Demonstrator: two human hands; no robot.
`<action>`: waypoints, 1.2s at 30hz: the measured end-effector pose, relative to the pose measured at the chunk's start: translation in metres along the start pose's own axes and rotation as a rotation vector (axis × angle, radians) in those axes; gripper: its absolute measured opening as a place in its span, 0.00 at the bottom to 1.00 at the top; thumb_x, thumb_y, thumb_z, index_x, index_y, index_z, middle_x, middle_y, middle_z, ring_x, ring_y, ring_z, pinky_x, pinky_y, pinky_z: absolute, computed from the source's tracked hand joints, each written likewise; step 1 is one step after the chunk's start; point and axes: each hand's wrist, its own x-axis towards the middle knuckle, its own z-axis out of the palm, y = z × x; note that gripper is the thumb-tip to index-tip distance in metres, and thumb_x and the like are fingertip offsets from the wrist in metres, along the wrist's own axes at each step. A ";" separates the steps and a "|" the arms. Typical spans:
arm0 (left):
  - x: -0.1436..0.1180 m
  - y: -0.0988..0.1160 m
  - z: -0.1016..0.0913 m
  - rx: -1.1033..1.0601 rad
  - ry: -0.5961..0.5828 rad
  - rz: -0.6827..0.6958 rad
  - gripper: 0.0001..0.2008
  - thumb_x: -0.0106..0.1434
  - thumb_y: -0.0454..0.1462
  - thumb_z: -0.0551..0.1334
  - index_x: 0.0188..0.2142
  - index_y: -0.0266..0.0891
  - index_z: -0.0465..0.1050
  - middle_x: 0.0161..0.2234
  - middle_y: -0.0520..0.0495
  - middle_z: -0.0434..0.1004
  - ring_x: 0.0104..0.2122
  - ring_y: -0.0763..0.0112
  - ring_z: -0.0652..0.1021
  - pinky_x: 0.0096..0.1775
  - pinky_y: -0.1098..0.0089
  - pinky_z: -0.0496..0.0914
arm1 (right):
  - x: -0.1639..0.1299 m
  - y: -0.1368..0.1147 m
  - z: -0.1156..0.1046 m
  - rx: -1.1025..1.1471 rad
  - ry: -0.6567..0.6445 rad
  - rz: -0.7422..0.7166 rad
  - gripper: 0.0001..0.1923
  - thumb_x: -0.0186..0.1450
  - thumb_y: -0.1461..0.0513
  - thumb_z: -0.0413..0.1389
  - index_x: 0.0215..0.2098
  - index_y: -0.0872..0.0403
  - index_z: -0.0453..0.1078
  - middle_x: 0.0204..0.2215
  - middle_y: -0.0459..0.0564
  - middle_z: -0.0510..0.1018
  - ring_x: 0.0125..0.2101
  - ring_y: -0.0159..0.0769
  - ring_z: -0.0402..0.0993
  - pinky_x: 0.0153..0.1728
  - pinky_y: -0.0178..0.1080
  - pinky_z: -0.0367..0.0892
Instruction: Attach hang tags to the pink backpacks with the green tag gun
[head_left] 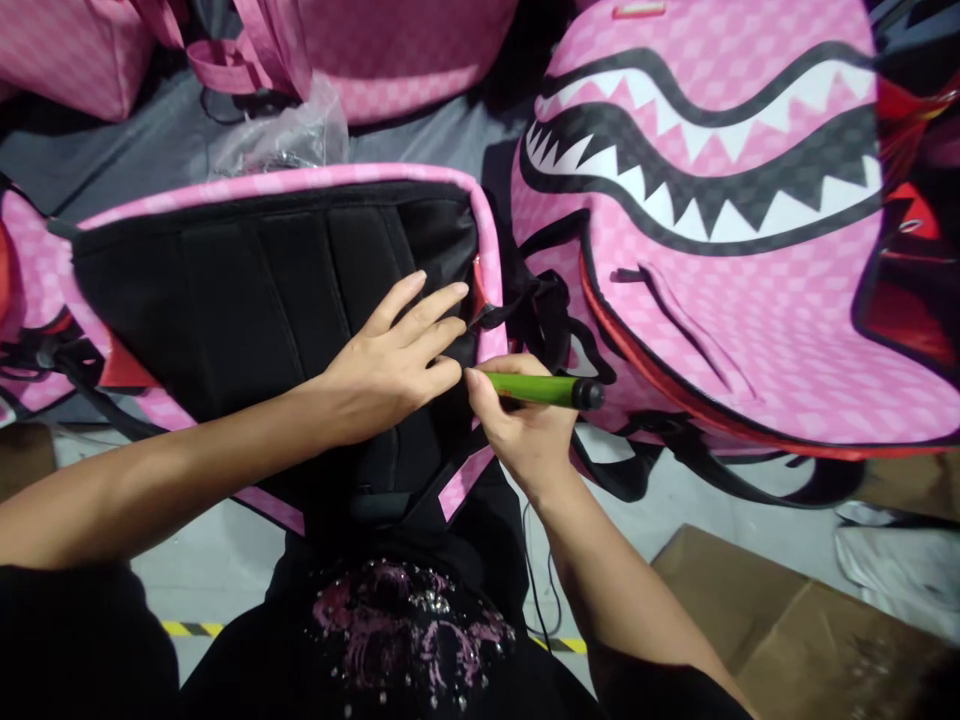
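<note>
While my left hand [390, 365] lies flat, fingers spread and extended, on the black back panel [255, 300] of the pink backpack [285, 180], my right hand [525, 430] is closed around the green tool [544, 389], gripping it between thumb and fingers like a pen. I judge the step in hand to be working on the edge of the panel, at the point where the black strap [540, 310] meets the pink piping just beyond my left fingertips; the working tip sits at my right thumb, touching or nearly touching my left index finger. I cannot tell what kind of tip it is, as my fingers hide it. The tool's long axis runs almost level across the view, tilted slightly down toward the dark rear cap; the tip points toward my left hand and the cap points away, to the outside of my right hand. The next move, as I judge it, calls for keeping the left hand pressed down to hold the fabric taut and steering the tip with small, controlled finger motion. A second backpack [750, 300], with a shark-mouth print, lies beyond my right hand.
</note>
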 end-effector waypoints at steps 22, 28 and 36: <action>-0.003 0.004 0.002 -0.226 0.002 -0.147 0.09 0.67 0.32 0.56 0.35 0.44 0.73 0.44 0.51 0.75 0.56 0.66 0.71 0.67 0.52 0.58 | 0.004 0.006 -0.005 0.067 -0.081 0.105 0.11 0.65 0.57 0.59 0.28 0.52 0.69 0.20 0.43 0.72 0.20 0.30 0.68 0.22 0.35 0.64; -0.004 0.006 0.000 0.005 0.037 -0.062 0.09 0.67 0.32 0.55 0.35 0.41 0.73 0.42 0.50 0.75 0.55 0.64 0.73 0.66 0.52 0.62 | -0.001 0.009 -0.005 0.157 -0.083 0.177 0.09 0.65 0.55 0.59 0.32 0.52 0.71 0.22 0.44 0.74 0.21 0.32 0.70 0.23 0.37 0.67; -0.002 0.009 -0.003 0.024 -0.011 -0.065 0.08 0.69 0.33 0.56 0.35 0.40 0.73 0.42 0.49 0.75 0.55 0.63 0.73 0.67 0.54 0.60 | -0.009 0.005 -0.005 0.133 -0.034 0.183 0.08 0.65 0.56 0.59 0.31 0.52 0.71 0.24 0.44 0.75 0.22 0.32 0.71 0.24 0.37 0.68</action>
